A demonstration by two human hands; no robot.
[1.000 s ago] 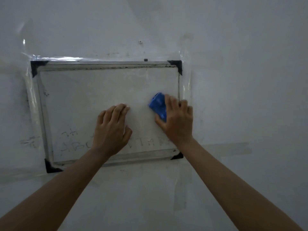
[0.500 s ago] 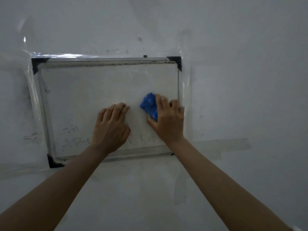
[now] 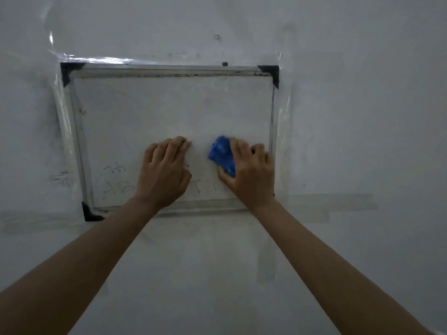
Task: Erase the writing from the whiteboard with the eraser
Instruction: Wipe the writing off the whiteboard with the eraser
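The right hand has its grip pinched around the blue eraser, thumb under its lower edge and fingers curled over its right side, pressing it flat on the lower right part of the whiteboard. The left hand holds nothing; its fingers lie together, slightly bent, bracing the board just left of the eraser. Faint writing remains along the bottom: letters at lower left, and a few strokes between the two hands. To do this step well, I judge the eraser should stay flat with even pressure and sweep down and leftward through that bottom row in overlapping passes, and the left hand will have to lift clear, since it seems to cover part of the row. The board's frame looks taped to the wall, so firm rubbing could shift it; the brace helps. Compared with a second ago, the eraser has slid left from beside the right frame edge toward the middle, and fewer strokes show under the right hand.
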